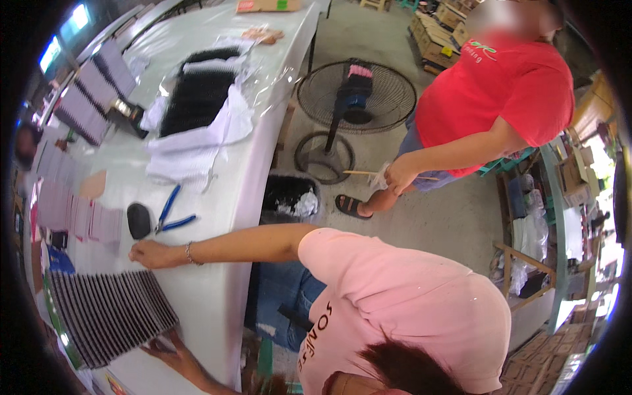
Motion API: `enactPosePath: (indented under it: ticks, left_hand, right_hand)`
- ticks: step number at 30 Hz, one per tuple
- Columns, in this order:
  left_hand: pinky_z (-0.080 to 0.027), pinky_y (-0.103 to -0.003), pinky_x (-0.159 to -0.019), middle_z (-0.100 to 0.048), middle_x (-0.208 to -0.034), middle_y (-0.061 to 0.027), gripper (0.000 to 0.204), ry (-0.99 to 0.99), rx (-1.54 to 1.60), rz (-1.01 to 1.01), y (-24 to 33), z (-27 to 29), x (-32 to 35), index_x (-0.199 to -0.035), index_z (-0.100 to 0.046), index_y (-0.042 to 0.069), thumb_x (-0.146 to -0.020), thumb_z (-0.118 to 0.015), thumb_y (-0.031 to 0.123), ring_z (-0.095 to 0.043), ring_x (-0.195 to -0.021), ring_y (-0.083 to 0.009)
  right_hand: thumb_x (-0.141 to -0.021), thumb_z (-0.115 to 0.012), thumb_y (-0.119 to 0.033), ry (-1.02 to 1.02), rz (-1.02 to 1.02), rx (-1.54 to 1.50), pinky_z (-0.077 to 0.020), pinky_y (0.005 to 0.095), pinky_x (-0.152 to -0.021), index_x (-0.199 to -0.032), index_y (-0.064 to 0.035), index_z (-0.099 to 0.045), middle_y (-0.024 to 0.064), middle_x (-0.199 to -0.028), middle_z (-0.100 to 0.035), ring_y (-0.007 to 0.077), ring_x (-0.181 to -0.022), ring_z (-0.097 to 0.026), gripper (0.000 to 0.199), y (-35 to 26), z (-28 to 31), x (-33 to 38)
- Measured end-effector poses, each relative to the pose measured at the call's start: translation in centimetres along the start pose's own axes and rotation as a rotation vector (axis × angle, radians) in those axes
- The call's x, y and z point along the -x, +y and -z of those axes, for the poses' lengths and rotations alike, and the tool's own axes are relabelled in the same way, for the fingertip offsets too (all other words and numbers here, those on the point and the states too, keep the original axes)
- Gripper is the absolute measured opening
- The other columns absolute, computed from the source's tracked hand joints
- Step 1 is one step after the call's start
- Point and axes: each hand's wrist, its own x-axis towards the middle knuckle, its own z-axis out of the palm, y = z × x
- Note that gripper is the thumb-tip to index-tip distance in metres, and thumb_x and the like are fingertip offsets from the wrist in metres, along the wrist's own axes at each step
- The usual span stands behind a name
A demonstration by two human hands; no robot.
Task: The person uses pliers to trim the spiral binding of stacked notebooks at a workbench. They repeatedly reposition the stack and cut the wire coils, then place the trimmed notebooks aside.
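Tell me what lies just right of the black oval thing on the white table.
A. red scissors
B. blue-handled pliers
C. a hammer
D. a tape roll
B: the blue-handled pliers lie beside the black oval thing on the table, handles spread.

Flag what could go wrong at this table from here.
1. The fanned row of dark strips runs close to the table edge. The lower hand presses on its near corner, so a nudge could tip strips onto the floor.
2. The blue-handled pliers lie loose just beyond the hand with the bracelet. A sweep of that arm might knock them off, possibly into the bin below.
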Motion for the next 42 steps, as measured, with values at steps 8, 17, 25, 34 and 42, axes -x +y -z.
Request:
enactPosePath:
  ticks: [8,17,25,34,42]
  left_hand:
    - [-0.036,-0.048,-0.115,-0.037,-0.15,-0.0375,0.085,-0.143,0.07,0.119,1.3,1.6,-0.1,-0.157,-0.013,-0.005,-0.1,-0.063,0.031,-0.042,-0.139,-0.0434]
    - [-0.027,-0.047,-0.122,-0.027,-0.157,-0.0338,0.078,-0.167,0.165,0.17,-0.4,0.9,-0.4,-0.156,-0.016,-0.007,-0.101,-0.061,0.024,-0.03,-0.147,-0.0405]
    - [-0.031,-0.044,-0.118,-0.034,-0.156,-0.0301,0.071,-0.202,0.211,0.191,-1.9,1.0,0.0,-0.156,-0.021,-0.005,-0.103,-0.059,0.023,-0.037,-0.145,-0.0377]
    - [-0.025,-0.045,-0.121,-0.045,-0.15,-0.0265,0.077,-0.043,0.11,0.241,0.5,-0.5,1.1,-0.153,-0.03,-0.006,-0.098,-0.068,0.032,-0.038,-0.143,-0.0364]
    - [-0.023,-0.051,-0.12,-0.048,-0.146,-0.0271,0.09,0.08,-0.064,0.284,5.6,-3.1,2.9,-0.155,-0.026,-0.003,-0.086,-0.076,0.028,-0.042,-0.138,-0.0413]
  right_hand:
    - [-0.081,-0.067,-0.003,0.143,0.368,0.364,-0.0488,0.0451,-0.091,-0.089,0.0011,-0.067,0.0199,-0.099,-0.06,0.038,-0.1,-0.059,0.01,-0.5,-1.6,4.6]
    - [-0.068,-0.074,-0.001,0.125,0.422,0.49,-0.0496,0.0432,-0.096,-0.091,0.0029,-0.066,0.019,-0.106,-0.06,0.0362,-0.106,-0.058,0.025,-1.4,-0.9,5.5]
    - [-0.069,-0.074,-0.002,0.117,0.422,0.538,-0.0497,0.0426,-0.097,-0.092,0.0022,-0.067,0.0184,-0.108,-0.062,0.0356,-0.107,-0.059,0.024,-1.4,-1.1,6.0]
    - [-0.091,-0.055,-0.01,-0.105,0.14,-0.032,-0.0539,0.0355,-0.074,-0.119,-0.0031,-0.067,0.0091,-0.095,-0.066,0.0196,-0.088,-0.061,0.031,-0.2,1.4,-1.5]
    - [-0.106,-0.046,-0.049,-0.726,-0.205,-0.153,-0.0393,0.0352,-0.107,-0.144,-0.0074,-0.051,0.006,-0.138,-0.053,0.0187,-0.121,-0.049,0.057,-4.8,1.5,-7.0]
